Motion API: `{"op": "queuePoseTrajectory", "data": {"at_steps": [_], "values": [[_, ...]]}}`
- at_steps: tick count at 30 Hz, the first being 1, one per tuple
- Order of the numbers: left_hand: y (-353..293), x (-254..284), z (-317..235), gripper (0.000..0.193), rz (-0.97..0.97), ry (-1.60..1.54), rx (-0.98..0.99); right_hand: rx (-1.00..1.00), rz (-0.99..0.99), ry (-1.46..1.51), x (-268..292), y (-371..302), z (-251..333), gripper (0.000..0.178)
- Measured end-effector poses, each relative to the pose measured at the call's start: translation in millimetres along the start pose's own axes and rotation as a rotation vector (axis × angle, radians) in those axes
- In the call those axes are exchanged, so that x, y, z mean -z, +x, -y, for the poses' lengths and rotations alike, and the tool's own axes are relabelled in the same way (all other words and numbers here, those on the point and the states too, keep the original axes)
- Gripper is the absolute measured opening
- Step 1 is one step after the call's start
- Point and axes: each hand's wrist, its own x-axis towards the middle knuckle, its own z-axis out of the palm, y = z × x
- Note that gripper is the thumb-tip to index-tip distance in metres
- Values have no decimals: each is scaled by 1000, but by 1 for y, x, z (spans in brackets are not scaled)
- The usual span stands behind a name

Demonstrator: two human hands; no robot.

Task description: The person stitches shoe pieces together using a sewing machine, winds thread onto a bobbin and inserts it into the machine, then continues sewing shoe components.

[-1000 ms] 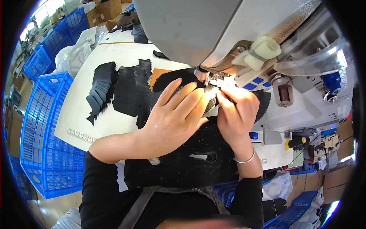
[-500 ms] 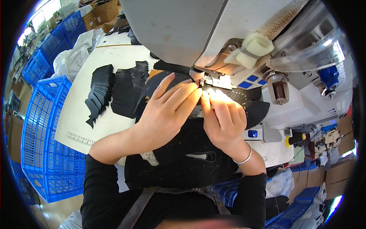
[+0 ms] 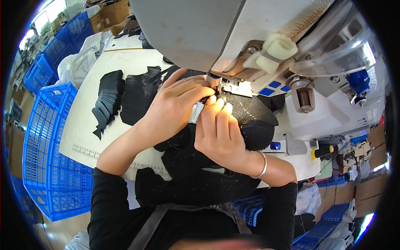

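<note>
A black mesh fabric piece [image 3: 254,121] lies under the presser foot [image 3: 217,86] of a sewing machine [image 3: 187,33], its curved end hanging toward the right. Close to the needle, my left hand [image 3: 177,98] grips the piece's left edge, fingers bent to the right. My right hand [image 3: 221,133] pinches the near edge with thumb and fingertips, just below the foot. Its wrist carries a silver bangle [image 3: 263,164]. The machine's lamp lights both sets of fingertips. Part of the fabric under my hands is hidden. More black material [image 3: 187,187] covers my lap.
Two stacks of black cut pieces [image 3: 109,98] lie left on the white table [image 3: 79,133], which has a printed ruler. A blue plastic crate [image 3: 54,146] stands beside it. A bobbin of brown thread [image 3: 305,100] and a clear guard [image 3: 337,62] sit right of the needle.
The mesh piece has turned, its right end swinging toward me. My right hand has moved left and nearer me. The left hand has shifted slightly left, and a pale surface shows between my hands.
</note>
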Motion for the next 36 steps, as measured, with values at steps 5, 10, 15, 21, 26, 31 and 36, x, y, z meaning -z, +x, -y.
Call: {"op": "queuePoseTrajectory", "data": {"at_steps": [5,10,15,21,26,31,36], "values": [[3,-1,8,20,-48,-94,-34,53,24,-157,-4,7,13,18],[3,-8,12,20,-105,-102,-65,15,54,-135,-4,10,16,15],[5,-10,14,22,-123,-104,-81,-17,115,-152,-2,12,18,14],[6,-13,12,31,-185,-70,-240,-46,245,793,35,-4,-35,46],[0,-15,9,33,-160,-144,-186,-73,350,1237,33,-25,-91,41],[-2,-17,16,36,-145,-114,-261,-23,18,764,21,-18,-42,19],[2,-18,18,36,-151,-153,-283,-61,-194,809,11,-21,-39,10]]}}
